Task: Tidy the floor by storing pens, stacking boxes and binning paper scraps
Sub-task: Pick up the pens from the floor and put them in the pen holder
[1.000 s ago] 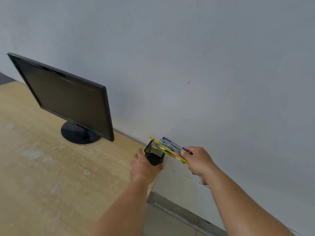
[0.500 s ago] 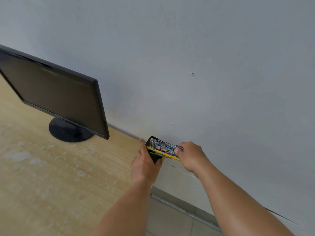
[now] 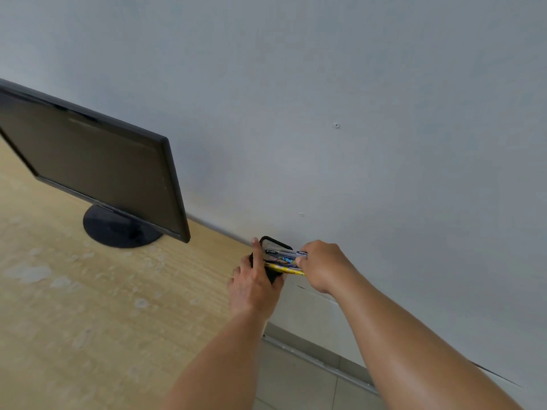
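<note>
- Already partway into the black mesh pen holder (image 3: 268, 245), the bundle of pens (image 3: 284, 260) lies nearly sideways at the desk's (image 3: 118, 291) far corner.
- Right hand (image 3: 322, 266) fingers are curled tight on the pen ends; left hand (image 3: 254, 284) wraps the tilted holder.
- Pens could snag the rim and spill, judging by that tilt.
- A monitor (image 3: 97, 176) stands well apart.

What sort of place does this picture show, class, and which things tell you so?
Probably an office or study desk against a wall. Clues: the black flat-screen monitor standing on the light wooden desktop, and the black mesh pen holder being filled with a bundle of colourful pens.
</note>
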